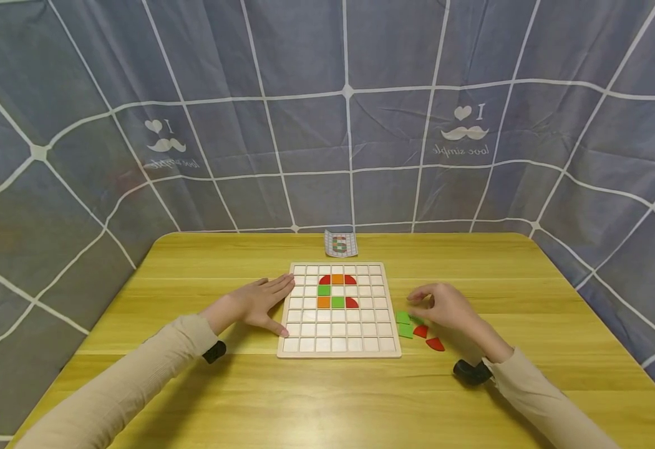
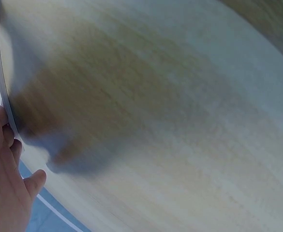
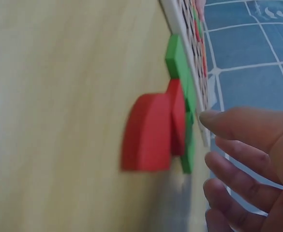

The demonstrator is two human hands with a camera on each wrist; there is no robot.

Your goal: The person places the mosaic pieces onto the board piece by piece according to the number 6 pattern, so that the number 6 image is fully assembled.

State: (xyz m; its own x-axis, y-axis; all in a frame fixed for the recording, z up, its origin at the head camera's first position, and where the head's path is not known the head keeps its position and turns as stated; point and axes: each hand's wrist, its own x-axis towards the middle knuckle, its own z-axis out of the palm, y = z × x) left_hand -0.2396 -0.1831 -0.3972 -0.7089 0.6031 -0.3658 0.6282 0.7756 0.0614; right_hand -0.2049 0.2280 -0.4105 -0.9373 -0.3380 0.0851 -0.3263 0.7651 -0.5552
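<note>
A wooden grid board [image 1: 339, 343] lies on the table, with red, orange and green tiles set in some cells of its upper half. My left hand [image 1: 260, 304], fingers straight and thumb spread, rests at the board's left edge; in the left wrist view the hand [image 2: 6, 179] shows only partly. To the right of the board lie loose green square tiles [image 1: 405, 330] and two red quarter-round tiles [image 1: 435, 344]. Over these hovers my right hand [image 1: 445, 307], fingers loosely bent. In the right wrist view its thumb and fingers stand apart beside a red tile [image 3: 148, 133], nothing showing between them.
A small printed card [image 1: 341, 244] with a coloured grid pattern lies behind the board, near the table's back edge. Grey checked curtains [image 1: 395, 131] surround the wooden table [image 1: 339, 405] at the back and sides. Dark wrist cameras [image 1: 471, 372] sit under both wrists.
</note>
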